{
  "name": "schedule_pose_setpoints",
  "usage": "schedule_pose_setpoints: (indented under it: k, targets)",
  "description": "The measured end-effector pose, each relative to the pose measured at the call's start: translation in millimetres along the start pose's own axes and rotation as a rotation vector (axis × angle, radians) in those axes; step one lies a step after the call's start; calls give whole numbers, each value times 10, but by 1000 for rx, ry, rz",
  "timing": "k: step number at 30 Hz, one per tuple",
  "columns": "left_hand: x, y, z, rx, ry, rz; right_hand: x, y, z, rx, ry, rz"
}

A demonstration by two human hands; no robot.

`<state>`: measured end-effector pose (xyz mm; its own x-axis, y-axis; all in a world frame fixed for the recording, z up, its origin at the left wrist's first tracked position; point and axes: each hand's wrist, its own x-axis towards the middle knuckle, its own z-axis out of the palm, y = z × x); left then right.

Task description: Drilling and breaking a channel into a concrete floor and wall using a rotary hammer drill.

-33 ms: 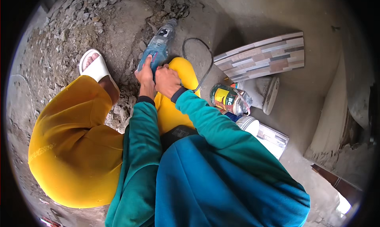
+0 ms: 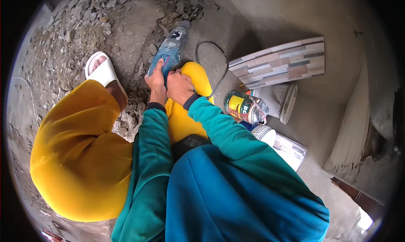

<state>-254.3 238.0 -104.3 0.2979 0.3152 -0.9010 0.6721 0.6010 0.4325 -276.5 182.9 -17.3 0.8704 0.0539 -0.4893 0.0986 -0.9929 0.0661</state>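
A dusty blue rotary hammer (image 2: 169,52) points away from me, its front end close to a patch of broken concrete rubble (image 2: 185,5). My left hand (image 2: 156,82) is closed around the left side of its body, the thumb lying along the casing. Around the rear grip, just to the right, my right hand (image 2: 179,86) is wrapped, hiding most of that grip. The two hands are close together. A black power cord (image 2: 225,62) loops on the floor to the right of the tool. The bit's tip cannot be made out against the rubble.
Loose rubble (image 2: 80,35) covers the ground at left, around my white sandal (image 2: 101,71). On the right lie a patterned tile panel (image 2: 282,62), a labelled paint can (image 2: 242,106), a grey bucket (image 2: 278,99) and a white bucket (image 2: 265,134). My yellow-clad knees flank the tool.
The view has shifted very slightly. Both hands keep the same hold on the rotary hammer, and nothing else has visibly moved.
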Motion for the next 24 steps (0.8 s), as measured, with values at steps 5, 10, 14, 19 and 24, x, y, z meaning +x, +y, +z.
schedule_pose_setpoints:
  k: [5, 10, 14, 19, 24]
  targets:
    - [172, -65, -24, 22, -46, 36, 38, 1, -19, 108, -63, -9]
    - [38, -18, 49, 33, 17, 11, 40, 43, -101, 128, -74, 19]
    - [-55, 45, 81, 38, 24, 5, 65, 85, -102, 118, -81, -1]
    - [-64, 50, 50, 73, 4, 36, 25, 65, -150, 110, -53, -14]
    - [-253, 134, 75, 56, -1, 7, -16, 100, -305, 29, -24, -13]
